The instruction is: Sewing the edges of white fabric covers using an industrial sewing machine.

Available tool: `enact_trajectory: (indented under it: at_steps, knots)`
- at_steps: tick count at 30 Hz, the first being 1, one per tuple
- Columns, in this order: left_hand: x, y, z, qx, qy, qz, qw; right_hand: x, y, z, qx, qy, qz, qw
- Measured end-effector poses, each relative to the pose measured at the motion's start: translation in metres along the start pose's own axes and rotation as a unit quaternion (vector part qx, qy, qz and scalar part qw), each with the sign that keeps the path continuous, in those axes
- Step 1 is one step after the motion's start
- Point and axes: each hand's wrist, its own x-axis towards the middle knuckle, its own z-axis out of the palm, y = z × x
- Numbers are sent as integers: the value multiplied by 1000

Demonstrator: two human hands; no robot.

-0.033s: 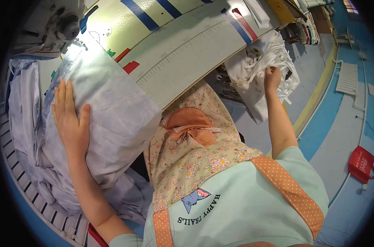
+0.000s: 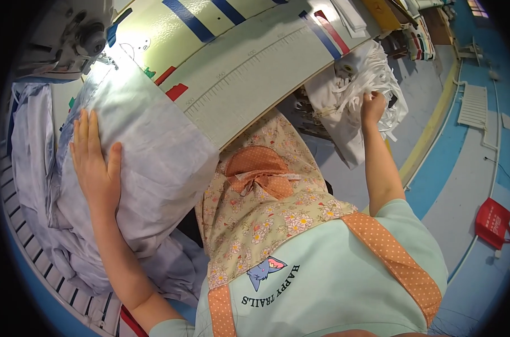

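Seated person at a sewing table, seen from above. The left hand [image 2: 94,165] lies palm down on a pale blue cloth [image 2: 148,151], fingers [image 2: 82,132] straight, spread a little and released, thumb angled out toward the table edge; nothing is grasped. The left forearm runs back from the wrist toward the lower edge, elbow bent. Beyond the fingertips the cloth reaches up to a sewing machine [image 2: 69,36]; below the palm it spills off the table [image 2: 255,67] in loose folds (more of the same cloth is heaped to the outer side of the little finger). The right arm is stretched straight out, away from the body, past the table's right end. The right hand [image 2: 373,106] is clenched around a bunch of white strips [image 2: 373,76], which hang above and around the knuckles from a white bundle just beside the table corner. A red bag [image 2: 493,222] stands on the floor, well apart from the right hand.
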Motion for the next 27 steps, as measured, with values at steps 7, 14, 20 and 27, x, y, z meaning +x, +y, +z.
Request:
enact_trajectory:
  at_steps: [7,14,20,27]
  knots:
    - [2,2,-2,8,9,13,1000,-5,43,-4,-70,-250,80,962]
    - [1,0,0,9,11,16,1000,-3,60,-14,13,-165,82,983]
    - [3,5,-4,17,14,-8,1000,17,85,17,-107,-275,11,955]
    - [-1,7,-9,0,0,-41,999,19,83,2,-74,-222,12,972]
